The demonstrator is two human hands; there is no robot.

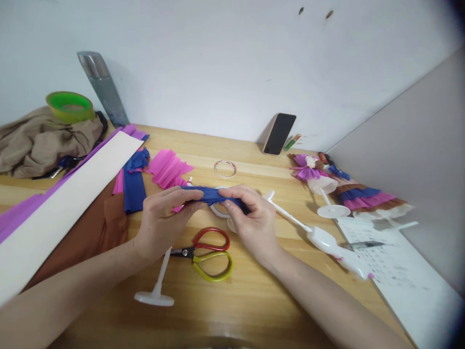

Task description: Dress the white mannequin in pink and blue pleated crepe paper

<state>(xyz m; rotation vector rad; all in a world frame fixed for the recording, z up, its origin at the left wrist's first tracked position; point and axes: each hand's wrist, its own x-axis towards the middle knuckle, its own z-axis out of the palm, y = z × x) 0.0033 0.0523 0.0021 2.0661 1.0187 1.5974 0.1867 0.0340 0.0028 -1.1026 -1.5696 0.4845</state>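
A strip of blue crepe paper [210,195] is stretched between my two hands above the middle of the table. My left hand [169,213] pinches its left end between thumb and fingers. The right end is gripped by my right hand [252,218] in the same way, with the thumb in front. Below them lie scissors [203,253] with one red and one yellow handle. Beside my left wrist stands a white plastic stand [156,294] with a thin rod. A white ring-shaped item [220,211] lies partly hidden behind the strip. Pink pleated crepe paper [169,168] lies beyond my left hand.
On the left are a white paper strip [72,203], brown crepe paper [83,237], cloth and green tape [69,106]. A bottle [105,89] and phone [279,134] lean at the wall. At right are a white glue gun [336,249], layered paper dresses [370,198] and a written sheet [403,281].
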